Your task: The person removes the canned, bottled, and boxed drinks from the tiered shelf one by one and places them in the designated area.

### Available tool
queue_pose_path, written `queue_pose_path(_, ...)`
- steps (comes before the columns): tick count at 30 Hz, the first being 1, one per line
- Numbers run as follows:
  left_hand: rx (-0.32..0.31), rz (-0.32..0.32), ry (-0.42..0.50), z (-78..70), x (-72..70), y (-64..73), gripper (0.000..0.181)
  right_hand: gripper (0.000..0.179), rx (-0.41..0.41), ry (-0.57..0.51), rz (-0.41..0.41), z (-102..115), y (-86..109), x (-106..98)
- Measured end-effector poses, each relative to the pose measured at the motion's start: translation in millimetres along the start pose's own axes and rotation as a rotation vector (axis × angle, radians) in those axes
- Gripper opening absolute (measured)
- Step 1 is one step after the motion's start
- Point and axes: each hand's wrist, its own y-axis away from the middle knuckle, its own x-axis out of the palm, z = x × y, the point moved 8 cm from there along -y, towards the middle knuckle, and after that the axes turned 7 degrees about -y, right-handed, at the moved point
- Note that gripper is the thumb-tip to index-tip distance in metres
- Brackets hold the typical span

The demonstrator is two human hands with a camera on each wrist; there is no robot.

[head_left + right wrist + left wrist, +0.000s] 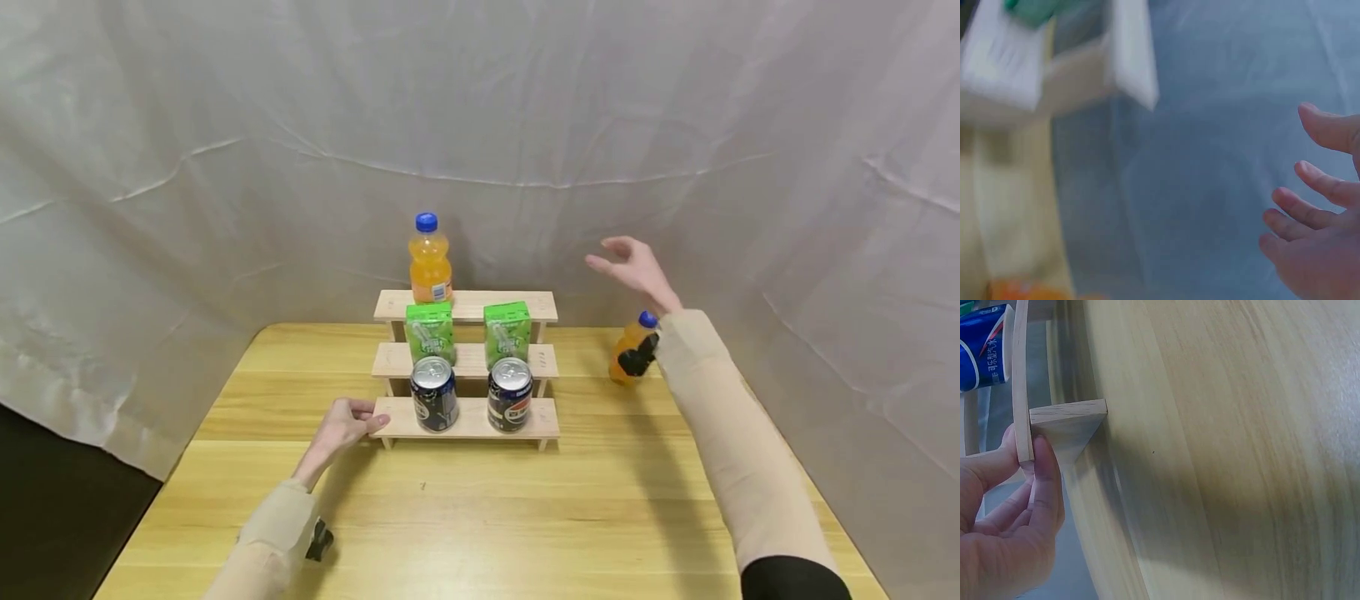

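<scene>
A three-step wooden rack [468, 418] stands on the table. My left hand [347, 427] pinches the left end of its lowest board, thumb on top and fingers beneath, as the left wrist view [1019, 506] shows. My right hand [633, 268] is raised in the air right of the rack, fingers spread and holding nothing. Below it on the table stands an orange drink bottle [626, 354] with a blue cap, partly covered by the wrist strap. Another such bottle [431, 265] is on the top step at the left. Two green drink cartons [507, 333] occupy the middle step, two dark soda cans [510, 396] the lowest.
The wooden table [480, 517] extends in front of the rack and to both sides. A pale grey curtain [517, 125] hangs behind it and along the sides. The top step's right half is bare wood [517, 302].
</scene>
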Motion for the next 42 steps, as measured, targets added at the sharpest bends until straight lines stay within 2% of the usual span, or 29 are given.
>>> queue_pose_path(6,-0.001,-0.003,-0.019,1.3,-3.4,0.7,0.052,0.061,-0.091,-0.032,0.068,62,-19.5,49)
queue_pose_path(12,-0.002,-0.009,-0.009,3.5,-3.5,0.1,0.051,0.062,-0.134,-0.082,0.157,109,-25.6,109)
queue_pose_path(17,-0.003,-0.012,0.008,2.3,-2.9,0.2,0.050,0.065,-0.120,-0.160,0.205,127,-25.0,150)
queue_pose_path(23,-0.004,-0.014,0.017,0.6,-2.3,1.2,0.051,0.058,-0.115,-0.204,0.236,138,-26.0,183)
queue_pose_path(27,-0.003,-0.010,0.037,0.8,-1.3,1.8,0.051,0.051,-0.128,-0.235,0.234,143,-27.9,196)
queue_pose_path(31,-0.009,-0.009,0.042,1.0,-1.0,2.1,0.051,0.047,-0.144,-0.230,0.198,147,-29.4,200)
queue_pose_path(37,-0.007,-0.003,0.050,-1.0,0.2,2.9,0.051,0.042,-0.161,-0.218,0.105,151,-30.7,195)
queue_pose_path(42,-0.007,0.002,0.048,-1.3,1.9,2.5,0.052,0.039,-0.156,-0.248,0.074,155,-29.0,180)
